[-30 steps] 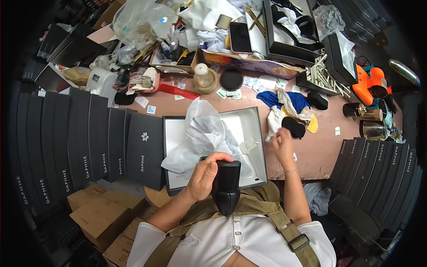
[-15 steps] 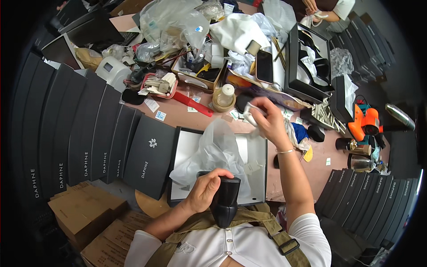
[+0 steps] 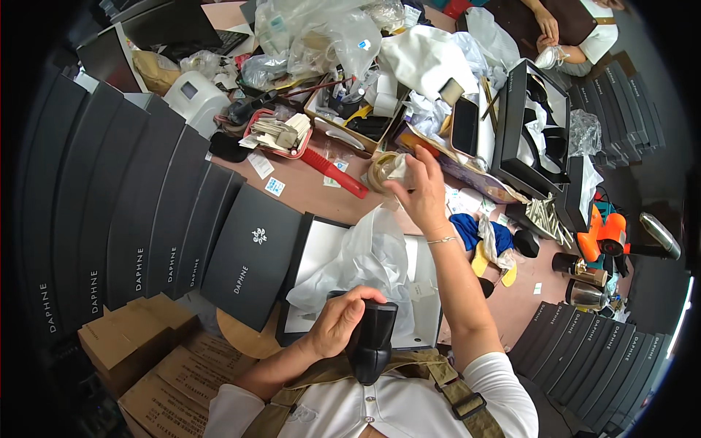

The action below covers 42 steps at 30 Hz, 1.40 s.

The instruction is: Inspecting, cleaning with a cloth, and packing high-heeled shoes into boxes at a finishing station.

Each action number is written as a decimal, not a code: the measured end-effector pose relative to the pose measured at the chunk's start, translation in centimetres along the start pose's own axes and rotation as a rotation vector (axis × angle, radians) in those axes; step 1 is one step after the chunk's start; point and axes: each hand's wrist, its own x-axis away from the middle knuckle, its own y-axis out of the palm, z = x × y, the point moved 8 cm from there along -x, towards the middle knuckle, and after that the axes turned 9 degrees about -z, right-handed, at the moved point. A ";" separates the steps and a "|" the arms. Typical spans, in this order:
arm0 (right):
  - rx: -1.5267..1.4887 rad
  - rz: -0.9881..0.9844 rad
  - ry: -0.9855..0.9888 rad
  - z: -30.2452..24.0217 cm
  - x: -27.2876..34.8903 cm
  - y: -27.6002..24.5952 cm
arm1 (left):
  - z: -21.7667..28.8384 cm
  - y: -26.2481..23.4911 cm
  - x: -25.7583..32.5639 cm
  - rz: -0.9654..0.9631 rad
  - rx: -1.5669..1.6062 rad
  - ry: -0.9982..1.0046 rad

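The left hand (image 3: 339,321) grips a glossy black shoe (image 3: 372,339) close to the chest, near the front edge of an open black cardboard box (image 3: 310,252) lined with crumpled white tissue paper (image 3: 365,259). The right hand (image 3: 420,193), arm extended far, closes its fingers on a small white packet (image 3: 398,168) beside a brown tape roll (image 3: 380,173).

My left hand (image 3: 342,319) gripped a black shoe (image 3: 372,342) against my chest, my right hand (image 3: 418,191) reached onto a tape roll (image 3: 385,171), white tissue (image 3: 365,255) filled the open box (image 3: 315,252) between.
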 end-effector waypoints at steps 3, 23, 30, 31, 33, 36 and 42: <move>-0.074 -0.096 0.099 1.6 -0.2 2.0 | 0.1 0.4 0.1 -0.025 -0.030 -0.014; -0.148 -0.048 0.087 0.8 1.3 1.6 | 1.5 1.5 3.8 0.032 -0.112 0.025; -0.265 -0.061 0.161 -0.7 1.5 -3.7 | 0.6 2.0 6.6 0.043 -0.235 0.044; -0.362 -0.048 0.139 -2.4 3.4 -5.5 | 0.2 2.1 7.0 0.045 -0.189 0.028; -0.591 -0.287 0.340 -6.9 9.9 -8.3 | -1.0 2.2 7.8 0.055 -0.183 0.029; -0.544 -0.281 -0.015 -17.1 16.8 -14.4 | -1.9 3.3 8.3 -0.004 -0.257 -0.003; -0.315 -0.240 -0.048 -23.7 21.6 -15.9 | -1.7 6.6 9.2 -0.171 -0.312 0.061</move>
